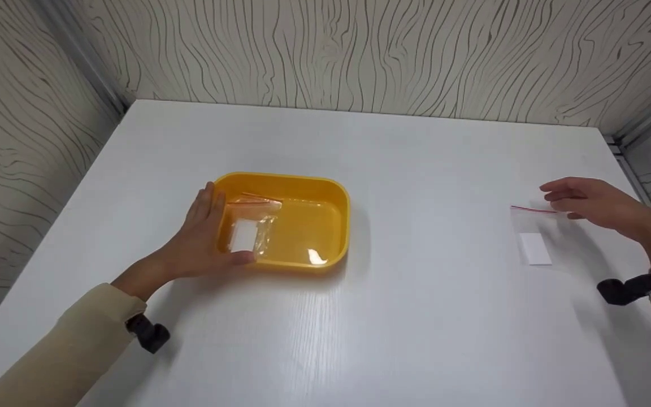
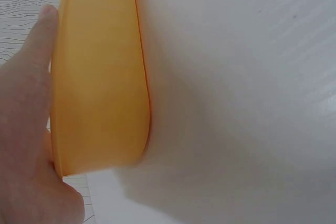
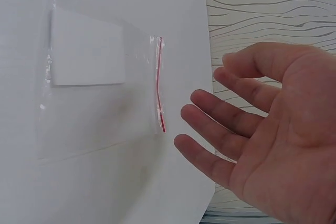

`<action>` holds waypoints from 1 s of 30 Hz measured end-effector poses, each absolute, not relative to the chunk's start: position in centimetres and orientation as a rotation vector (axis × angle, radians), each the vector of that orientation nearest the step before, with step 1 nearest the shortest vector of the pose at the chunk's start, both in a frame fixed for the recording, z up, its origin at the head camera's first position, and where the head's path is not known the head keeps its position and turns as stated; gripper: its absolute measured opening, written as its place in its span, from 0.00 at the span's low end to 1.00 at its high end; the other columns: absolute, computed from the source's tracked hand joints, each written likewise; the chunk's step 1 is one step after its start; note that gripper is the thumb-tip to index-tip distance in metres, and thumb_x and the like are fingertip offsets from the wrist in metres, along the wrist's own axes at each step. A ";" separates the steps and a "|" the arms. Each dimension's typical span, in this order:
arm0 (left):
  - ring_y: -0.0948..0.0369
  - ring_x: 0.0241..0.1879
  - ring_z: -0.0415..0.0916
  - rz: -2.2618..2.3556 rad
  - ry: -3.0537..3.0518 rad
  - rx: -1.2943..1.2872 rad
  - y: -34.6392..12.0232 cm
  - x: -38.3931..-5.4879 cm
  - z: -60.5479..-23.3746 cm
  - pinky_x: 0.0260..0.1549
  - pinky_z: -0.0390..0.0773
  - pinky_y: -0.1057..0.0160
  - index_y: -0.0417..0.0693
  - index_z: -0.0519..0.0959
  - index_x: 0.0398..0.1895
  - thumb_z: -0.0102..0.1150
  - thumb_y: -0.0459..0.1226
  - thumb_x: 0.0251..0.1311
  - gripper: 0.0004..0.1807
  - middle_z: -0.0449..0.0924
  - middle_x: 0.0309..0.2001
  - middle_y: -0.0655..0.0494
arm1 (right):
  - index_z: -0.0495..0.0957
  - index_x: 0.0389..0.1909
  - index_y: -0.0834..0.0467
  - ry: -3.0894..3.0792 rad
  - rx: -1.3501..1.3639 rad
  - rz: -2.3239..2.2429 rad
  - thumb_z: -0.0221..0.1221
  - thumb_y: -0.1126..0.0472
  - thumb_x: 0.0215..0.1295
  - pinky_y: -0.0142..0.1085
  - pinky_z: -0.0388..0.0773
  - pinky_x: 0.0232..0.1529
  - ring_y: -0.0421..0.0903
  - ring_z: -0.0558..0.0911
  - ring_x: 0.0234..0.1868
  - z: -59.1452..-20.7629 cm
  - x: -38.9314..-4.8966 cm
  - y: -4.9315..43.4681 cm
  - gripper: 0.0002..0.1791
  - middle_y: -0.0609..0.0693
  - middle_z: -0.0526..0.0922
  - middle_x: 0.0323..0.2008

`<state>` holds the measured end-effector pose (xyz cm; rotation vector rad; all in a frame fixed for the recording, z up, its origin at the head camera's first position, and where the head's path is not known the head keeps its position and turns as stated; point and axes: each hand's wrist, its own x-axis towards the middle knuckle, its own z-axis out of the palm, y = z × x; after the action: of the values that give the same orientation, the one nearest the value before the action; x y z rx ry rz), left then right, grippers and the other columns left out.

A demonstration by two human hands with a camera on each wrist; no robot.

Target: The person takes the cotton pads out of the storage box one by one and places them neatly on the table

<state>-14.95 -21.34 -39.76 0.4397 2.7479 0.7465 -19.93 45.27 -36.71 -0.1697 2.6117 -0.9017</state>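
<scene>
A yellow plastic tray (image 1: 303, 265) stands on the table, with clear zip bags (image 1: 269, 210) holding a white piece at its left end. My left hand (image 1: 198, 243) holds that end, thumb along the near rim and fingers against the left side. In the left wrist view the tray's outer wall (image 2: 100, 77) hides most of the fingers. Off to the right lies a clear zip bag (image 3: 100, 119) with a red seal line and a white rectangular piece (image 3: 86, 48) inside. Beside its seal end my right hand (image 1: 591, 204) hovers with loosely bent, parted fingers, holding nothing.
The white table (image 1: 416, 316) extends between the tray and the right-hand bag. Wood-grain-patterned panels (image 1: 359, 56) rise along the table's back and sides. Dark wrist devices (image 1: 147, 333) are strapped over the sleeves.
</scene>
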 end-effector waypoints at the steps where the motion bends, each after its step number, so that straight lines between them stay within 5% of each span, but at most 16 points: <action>1: 0.36 0.78 0.21 0.746 2.748 0.440 -21.3 -15.0 -39.8 0.71 0.44 0.29 0.37 0.26 0.80 0.67 0.65 0.53 0.74 0.17 0.79 0.35 | 0.64 0.70 0.70 2.613 -0.162 -0.904 0.54 0.58 0.79 0.24 0.77 0.45 0.21 0.75 0.46 -36.6 -20.0 45.2 0.27 0.43 0.77 0.55; 16: 0.36 0.78 0.23 0.752 2.760 0.457 -21.2 -15.0 -39.7 0.70 0.45 0.28 0.39 0.26 0.80 0.68 0.65 0.53 0.74 0.18 0.79 0.34 | 0.65 0.70 0.67 2.598 -0.112 -1.003 0.54 0.55 0.79 0.24 0.79 0.44 0.25 0.79 0.46 -36.2 -19.9 44.8 0.27 0.26 0.78 0.45; 30: 0.36 0.78 0.21 0.759 2.750 0.466 -21.4 -15.1 -39.8 0.71 0.45 0.29 0.36 0.26 0.79 0.68 0.64 0.54 0.74 0.18 0.79 0.33 | 0.69 0.69 0.60 2.558 -0.168 -1.255 0.53 0.57 0.79 0.29 0.82 0.48 0.33 0.83 0.51 -36.4 -19.6 43.2 0.23 0.35 0.82 0.51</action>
<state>-15.12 -21.36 -39.81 0.4655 2.7496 0.7593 -19.60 43.15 -36.38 -0.1676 2.5582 -1.2546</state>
